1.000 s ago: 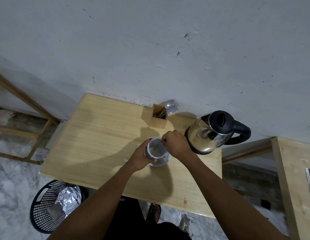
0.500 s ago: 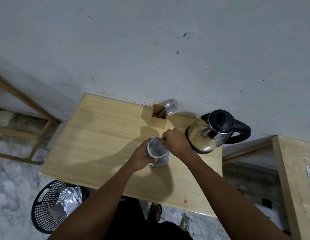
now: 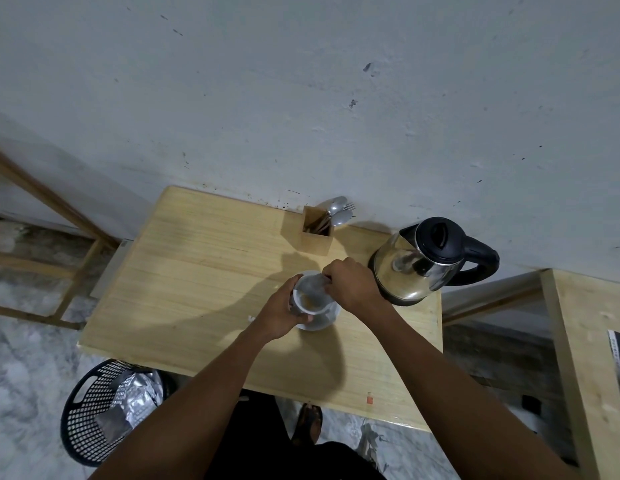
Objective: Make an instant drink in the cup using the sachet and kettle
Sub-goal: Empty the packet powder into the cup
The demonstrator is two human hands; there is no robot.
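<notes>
A white cup [image 3: 309, 295] stands on a white saucer [image 3: 327, 322] near the middle of the wooden table [image 3: 197, 271]. Brownish contents show inside it. My left hand [image 3: 280, 311] wraps the cup's left side. My right hand [image 3: 353, 285] is fisted over the cup's right rim, pinching a thin grey spoon [image 3: 317, 287] that dips into the cup and looks blurred. The steel kettle [image 3: 415, 268] with black lid and handle sits just right of my right hand, lid closed. Crumpled silver sachet foil [image 3: 135, 396] lies in the basket on the floor.
A wooden cutlery holder [image 3: 317, 237] with spoons and a fork stands against the wall behind the cup. A black mesh basket [image 3: 83, 420] sits on the floor at the table's front left corner. Another wooden table [image 3: 585, 341] is at the right.
My right hand has shifted slightly around the cup's rim, with the spoon moving inside the cup. My left hand, the cup and the kettle stay in place.
</notes>
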